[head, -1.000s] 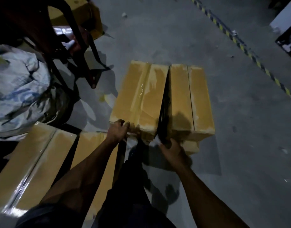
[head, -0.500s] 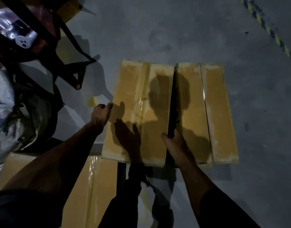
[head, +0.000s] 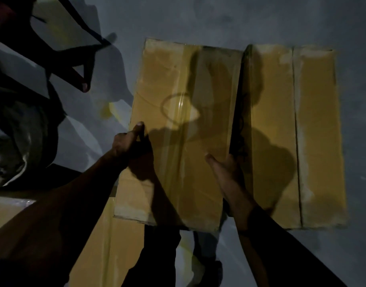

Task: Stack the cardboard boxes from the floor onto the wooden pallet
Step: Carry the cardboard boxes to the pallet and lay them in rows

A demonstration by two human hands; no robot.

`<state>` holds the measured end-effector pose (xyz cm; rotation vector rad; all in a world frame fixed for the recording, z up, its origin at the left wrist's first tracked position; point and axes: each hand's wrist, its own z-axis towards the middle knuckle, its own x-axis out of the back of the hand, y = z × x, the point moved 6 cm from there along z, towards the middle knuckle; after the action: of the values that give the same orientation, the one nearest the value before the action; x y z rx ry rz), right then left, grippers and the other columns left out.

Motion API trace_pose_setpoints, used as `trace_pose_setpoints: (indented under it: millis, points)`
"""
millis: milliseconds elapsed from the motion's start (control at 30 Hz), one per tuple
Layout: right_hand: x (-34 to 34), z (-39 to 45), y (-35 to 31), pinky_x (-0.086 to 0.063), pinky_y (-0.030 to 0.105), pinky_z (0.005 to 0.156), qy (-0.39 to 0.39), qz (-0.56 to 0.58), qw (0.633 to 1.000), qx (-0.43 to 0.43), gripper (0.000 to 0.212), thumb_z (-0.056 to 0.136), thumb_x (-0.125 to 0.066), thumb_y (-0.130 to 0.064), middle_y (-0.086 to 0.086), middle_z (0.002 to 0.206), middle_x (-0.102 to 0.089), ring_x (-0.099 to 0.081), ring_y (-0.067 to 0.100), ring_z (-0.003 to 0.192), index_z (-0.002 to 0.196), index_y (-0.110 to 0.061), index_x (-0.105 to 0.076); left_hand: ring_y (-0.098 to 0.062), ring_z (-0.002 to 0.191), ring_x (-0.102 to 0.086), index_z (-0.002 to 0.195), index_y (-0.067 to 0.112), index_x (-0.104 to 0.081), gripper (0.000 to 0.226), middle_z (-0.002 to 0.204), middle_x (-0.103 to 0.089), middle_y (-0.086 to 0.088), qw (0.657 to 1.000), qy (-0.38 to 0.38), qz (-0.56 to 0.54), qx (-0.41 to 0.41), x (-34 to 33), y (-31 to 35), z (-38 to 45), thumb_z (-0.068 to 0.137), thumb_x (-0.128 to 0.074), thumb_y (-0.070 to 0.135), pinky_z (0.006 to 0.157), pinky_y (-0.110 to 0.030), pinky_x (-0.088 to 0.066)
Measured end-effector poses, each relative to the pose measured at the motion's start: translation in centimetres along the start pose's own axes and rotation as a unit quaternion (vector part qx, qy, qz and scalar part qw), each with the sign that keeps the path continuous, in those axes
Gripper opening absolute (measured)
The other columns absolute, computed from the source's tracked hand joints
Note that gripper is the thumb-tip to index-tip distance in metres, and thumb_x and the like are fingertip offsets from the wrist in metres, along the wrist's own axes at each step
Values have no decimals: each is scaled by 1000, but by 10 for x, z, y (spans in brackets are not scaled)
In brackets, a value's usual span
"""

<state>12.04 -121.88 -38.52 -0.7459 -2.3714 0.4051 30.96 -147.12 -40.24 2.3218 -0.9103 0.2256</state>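
Both hands [head: 128, 141] slid along box [head: 178, 131].

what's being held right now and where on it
The left cardboard box, by its two long sides: the left hand grips its left edge, and the right hand reaches into the gap beside the right cardboard box.

Two tan cardboard boxes lie side by side on a grey concrete floor — the left box [head: 178, 129], sealed lengthwise with glossy clear tape, separated by a narrow dark gap from the right box [head: 289, 137], its flaps meeting at a centre seam. A third taped box [head: 107, 245] lies lower left — partly hidden.
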Motion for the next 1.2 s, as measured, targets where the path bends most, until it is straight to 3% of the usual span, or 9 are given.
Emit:
trace_pose_setpoints:
  millis: [133,200,367,467,567,733,800,1000,1200]
  points:
    - [-4,10,0,-51,48,99,23,46,998,-26,73,76,-86,-42,8,129,-64,-61,31,118,137,-12,-56,-25,59,-58,125,-12,-58,118,93,-65,-33,996,-40,-58,47,0,-19,7,56,-73,82,64,-30,-45]
    - [-7,13,2,-53,45,97,23,80,996,-28,65,76,-87,-34,7,122,-66,-63,28,112,130,-10,-61,-16,44,-50,87,-5,-67,84,59,-60,-21,993,-74,-71,61,-2,-24,4,67,-72,76,54,-26,-43]
    - [-5,1,1,-53,48,98,13,65,998,-13,68,73,-89,-39,7,121,-68,-64,29,110,129,-11,-62,-6,52,-60,74,17,-64,28,63,-61,4,988,-127,-70,49,0,-17,-12,92,-66,38,59,-20,-51]
    - [-1,-10,13,-51,53,100,17,30,999,19,113,46,-83,-78,8,132,-64,-62,32,118,137,-17,-56,-16,55,-64,70,8,-66,15,60,-61,-4,990,-134,-32,16,12,-11,-41,83,-72,14,53,-23,-53]
    - [11,-51,3,-54,53,96,10,6,1000,29,100,56,-81,-74,8,127,-66,-64,33,112,135,-17,-57,-28,84,-68,92,3,-70,40,89,-70,-15,997,-30,-61,28,39,-20,-64,84,-78,41,73,-33,-51]
    - [36,-114,-11,-56,49,91,-11,-16,998,67,93,52,-77,-79,-1,112,-71,-68,27,100,126,-25,-63,-33,74,-67,82,6,-68,65,83,-68,-21,1000,-5,-24,6,81,-26,-141,64,-81,67,70,-40,-54]
    - [49,-145,-22,-57,42,88,-22,-21,995,94,71,68,-81,-64,-1,109,-71,-68,25,99,124,-22,-66,-37,85,-71,94,2,-72,86,96,-73,-23,1000,6,-19,-5,99,-32,-178,53,-79,77,82,-50,-58]
    - [87,-219,-42,-49,32,80,-60,-62,975,205,49,85,-77,-43,3,108,-69,-64,27,100,121,-12,-67,-24,72,-64,71,13,-66,50,72,-66,-3,983,162,-71,-38,139,-68,-297,76,-75,62,62,-28,-46]
    - [113,-275,-40,-46,32,89,-90,-130,927,340,65,82,-72,-58,3,115,-65,-60,24,108,127,-12,-62,-22,81,-73,97,16,-76,79,90,-76,-2,949,256,-182,-37,139,-133,-408,52,-71,81,80,-42,-61]
